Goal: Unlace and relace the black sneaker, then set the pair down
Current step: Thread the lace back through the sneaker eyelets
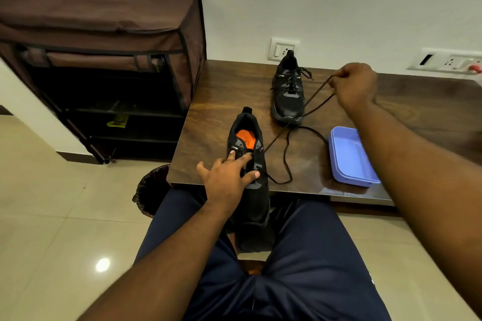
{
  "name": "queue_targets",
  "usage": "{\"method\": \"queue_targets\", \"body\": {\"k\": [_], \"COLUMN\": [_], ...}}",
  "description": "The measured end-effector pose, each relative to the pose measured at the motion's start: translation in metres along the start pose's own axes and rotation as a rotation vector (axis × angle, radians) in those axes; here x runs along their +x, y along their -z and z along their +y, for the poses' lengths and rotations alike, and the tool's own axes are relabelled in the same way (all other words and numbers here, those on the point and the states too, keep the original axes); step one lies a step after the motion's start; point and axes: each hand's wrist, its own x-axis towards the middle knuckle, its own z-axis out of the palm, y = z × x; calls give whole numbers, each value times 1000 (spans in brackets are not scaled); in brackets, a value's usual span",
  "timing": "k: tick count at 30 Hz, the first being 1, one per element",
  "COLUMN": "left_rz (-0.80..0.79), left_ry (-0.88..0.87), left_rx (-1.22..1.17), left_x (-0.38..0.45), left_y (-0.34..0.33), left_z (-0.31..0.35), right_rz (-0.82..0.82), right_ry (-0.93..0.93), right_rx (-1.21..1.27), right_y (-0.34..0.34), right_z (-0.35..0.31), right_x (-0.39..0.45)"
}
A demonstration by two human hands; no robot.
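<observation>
1. Two hands are busy. The right hand [352, 86] is up at about 2 o'clock, and its fingers [336, 83] pinch the lace [287, 150] tight.
2. The left hand [227, 177] rests on the near sneaker [251, 164]. Its fingers [241, 157] are spread apart and fairly straight, pressing on the tongue and eyelets. They hold nothing.
3. The lace is thin, soft and floppy. It runs from the right hand down to the near sneaker, and a loose loop lies on the desk [208, 117]. It could slip, so I think a firm pinch near its tip is best.
4. The near sneaker sits at the desk's front edge, near 6 o'clock, toe hanging over the lap. It looks light and bendy on top, with a stiffer sole. Pressing on it should keep it from sliding when the lace is pulled.
5. The other sneaker [288, 91] stands at 12 o'clock, laced up.
6. A blue tray [349, 156] lies at 4 o'clock, just beside the loop.
7. A brown shoe rack [99, 34] stands at 10 o'clock.
</observation>
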Motion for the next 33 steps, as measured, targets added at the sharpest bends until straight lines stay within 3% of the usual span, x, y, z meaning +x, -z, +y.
{"method": "queue_targets", "body": {"k": [3,8,11,13,15,16,18,20,22,23,24,25,27,29,31,33], "left_rz": [9,5,18,53,88,91,108,221,349,306,161,-1,-193,-196,-103,-42], "left_ry": [-2,5,6,9,0,-7,27,113,177,200,226,238,203,165,199,212], "left_rx": [-14,-12,-60,-77,-60,-66,-174,-436,-748,-970,-1198,-1360,-1434,-1367,-1317,-1278], "left_x": [1,1,0,-1,-1,-1,-2,-9,-31,-42,-54,-62,-65,-60,-51,-41], "left_y": [-1,-6,-8,-10,-11,-11,-11,-11,-11,-7,0,6,16,23,30,39], "left_z": [-1,-4,-3,-5,-5,-2,1,3,2,3,7,10,11,7,0,-10], "right_rz": [-218,-601,-796,-817,-721,-683,-680,-709,-751,-767,-784,-788,-736,-563,-459,-400], "right_ry": [0,4,2,70,122,91,-150,-394,-495,-507,-495,-461,-337,-68,182,239], "right_rx": [-15,104,-6,-196,-219,-98,398,897,1115,1162,1175,1137,952,549,38,-228], "right_y": [-4,-46,-63,-61,-50,-44,-31,-25,-22,-24,-23,-26,-30,-34,-32,-26], "right_z": [-5,12,34,39,31,24,3,-12,-20,-22,-27,-29,-29,-21,-10,2], "right_x": [-2,-113,-170,-193,-215,-226,-243,-245,-240,-236,-232,-226,-213,-191,-172,-162]}}
